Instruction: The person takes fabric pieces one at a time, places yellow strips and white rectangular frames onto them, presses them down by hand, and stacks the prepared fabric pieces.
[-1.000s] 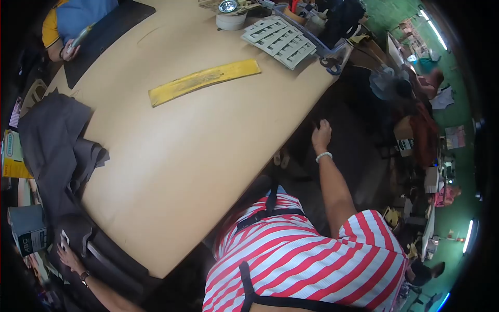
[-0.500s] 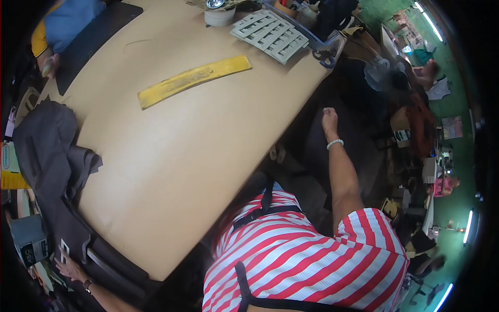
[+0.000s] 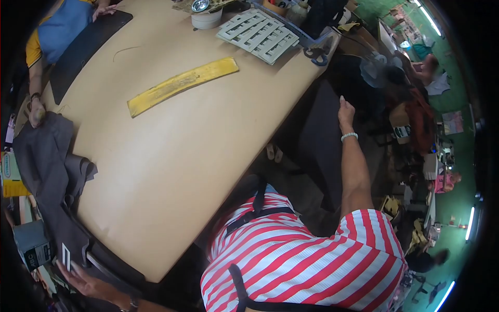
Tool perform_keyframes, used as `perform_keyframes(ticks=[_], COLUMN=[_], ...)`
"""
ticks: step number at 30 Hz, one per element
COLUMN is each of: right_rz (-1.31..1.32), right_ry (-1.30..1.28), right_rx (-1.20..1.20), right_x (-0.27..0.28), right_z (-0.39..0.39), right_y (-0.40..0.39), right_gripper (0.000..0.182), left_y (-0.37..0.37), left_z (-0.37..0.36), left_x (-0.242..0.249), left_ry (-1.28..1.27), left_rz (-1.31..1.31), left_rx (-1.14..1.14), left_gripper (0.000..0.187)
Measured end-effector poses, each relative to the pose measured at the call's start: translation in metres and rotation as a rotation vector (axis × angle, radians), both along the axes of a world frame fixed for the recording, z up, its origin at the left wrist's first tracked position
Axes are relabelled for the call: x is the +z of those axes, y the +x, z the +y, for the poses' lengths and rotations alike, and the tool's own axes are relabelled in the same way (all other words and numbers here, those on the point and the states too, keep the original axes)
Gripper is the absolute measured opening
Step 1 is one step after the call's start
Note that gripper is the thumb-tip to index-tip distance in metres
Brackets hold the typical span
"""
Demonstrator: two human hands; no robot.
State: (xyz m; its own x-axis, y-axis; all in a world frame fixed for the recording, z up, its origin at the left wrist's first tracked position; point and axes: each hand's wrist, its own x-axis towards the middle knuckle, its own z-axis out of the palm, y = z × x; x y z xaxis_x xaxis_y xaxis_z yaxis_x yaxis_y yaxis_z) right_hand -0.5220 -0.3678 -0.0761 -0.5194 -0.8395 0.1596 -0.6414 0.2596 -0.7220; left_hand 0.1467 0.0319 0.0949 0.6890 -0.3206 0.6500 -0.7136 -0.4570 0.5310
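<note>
My right hand (image 3: 346, 112), with a pale bead bracelet at its wrist, is closed on the edge of a dark cloth (image 3: 323, 143). That cloth hangs in a broad sheet beside the table's right side. At the lower left, my left hand (image 3: 83, 281) has its fingers stretched out and apart. Its fingertips are right by a small white rectangular frame (image 3: 66, 257), over dark material at the table's edge. A crumpled dark grey cloth (image 3: 44, 140) lies along the left end of the table.
On the tan table (image 3: 156, 182) lies a curved yellow strip (image 3: 182, 86). White slotted templates (image 3: 258, 36), scissors (image 3: 316, 54) and a round white container (image 3: 206, 20) are at the far end. Across the table, a person (image 3: 62, 31) stands by a black panel (image 3: 88, 54).
My right hand has moved outward, spreading the dark cloth wider. My left hand has shifted slightly down. The other person's hand has come to the crumpled cloth, and their other hand now shows.
</note>
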Motion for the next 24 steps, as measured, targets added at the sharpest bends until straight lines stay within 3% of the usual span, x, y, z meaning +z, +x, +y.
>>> perform_keyframes(ticks=[2, 4, 5, 6, 7, 8, 9, 10, 12, 14, 15, 17, 18, 19, 20, 22, 24], right_rz=[-0.22, -0.537, -0.744, -0.869, -0.991, -0.837, -1.065, -1.024, -0.938, -1.025, -0.988, -0.91, -0.89, -0.677, -0.265, 0.037, 0.273], right_ry=[-0.175, -0.32, -0.299, -0.381, -0.465, -0.406, -0.335, -0.318, -0.296, -0.337, -0.113, 0.063, 0.009, -0.168, -0.521, -0.502, -0.32], right_rx=[-0.118, -0.133, -0.199, -0.128, -0.055, -0.011, 0.218, 0.327, 0.544, 0.766, 0.977, 1.31, 1.432, 1.477, 1.455, 1.383, 1.344], right_x=[0.015, 0.056, 0.1, 0.12, 0.133, 0.142, 0.153, 0.159, 0.173, 0.185, 0.176, 0.162, 0.16, 0.163, 0.141, 0.124, 0.099], right_z=[0.002, 0.004, 0.013, 0.014, 0.012, 0.007, 0.006, 0.01, 0.018, 0.045, 0.044, 0.052, 0.067, 0.08, 0.078, 0.08, 0.079], right_y=[0.015, 0.042, 0.077, 0.098, 0.115, 0.13, 0.158, 0.202, 0.291, 0.377, 0.408, 0.453, 0.467, 0.468, 0.473, 0.461, 0.44], right_gripper=[0.048, 0.055, 0.061, 0.063, 0.066, 0.072, 0.077, 0.071, 0.061, 0.039, 0.038, 0.037, 0.038, 0.037, 0.038, 0.044, 0.056], left_y=[-0.043, -0.091, -0.112, -0.132, -0.149, -0.169, -0.19, -0.209, -0.231, -0.237, -0.232, -0.216, -0.208, -0.198, -0.187, -0.166, -0.151], left_z=[-0.018, -0.049, -0.062, -0.076, -0.093, -0.114, -0.136, -0.153, -0.172, -0.185, -0.18, -0.174, -0.171, -0.165, -0.158, -0.138, -0.116], left_x=[0.0, -0.006, -0.019, -0.034, -0.043, -0.047, -0.047, -0.046, -0.062, -0.082, -0.081, -0.075, -0.072, -0.06, -0.058, -0.058, -0.057], left_ry=[0.042, -0.089, -0.238, -0.39, -0.268, -0.175, -0.117, -0.058, -0.239, -0.478, -0.464, -0.653, -0.75, -0.783, -0.781, -0.765, -0.749], left_rz=[0.029, 0.329, 0.599, 0.871, 0.877, 1.031, 1.136, 1.235, 1.586, 1.934, 1.955, 2.037, 2.074, 1.951, 1.829, 1.599, 1.401], left_rx=[-0.149, -0.288, -0.372, -0.456, -0.626, -0.722, -0.843, -0.958, -1.147, -1.186, -1.088, -0.858, -0.741, -0.631, -0.57, -0.426, -0.318], left_gripper=[0.034, 0.034, 0.034, 0.034, 0.042, 0.05, 0.053, 0.057, 0.064, 0.064, 0.065, 0.053, 0.046, 0.036, 0.036, 0.036, 0.037])
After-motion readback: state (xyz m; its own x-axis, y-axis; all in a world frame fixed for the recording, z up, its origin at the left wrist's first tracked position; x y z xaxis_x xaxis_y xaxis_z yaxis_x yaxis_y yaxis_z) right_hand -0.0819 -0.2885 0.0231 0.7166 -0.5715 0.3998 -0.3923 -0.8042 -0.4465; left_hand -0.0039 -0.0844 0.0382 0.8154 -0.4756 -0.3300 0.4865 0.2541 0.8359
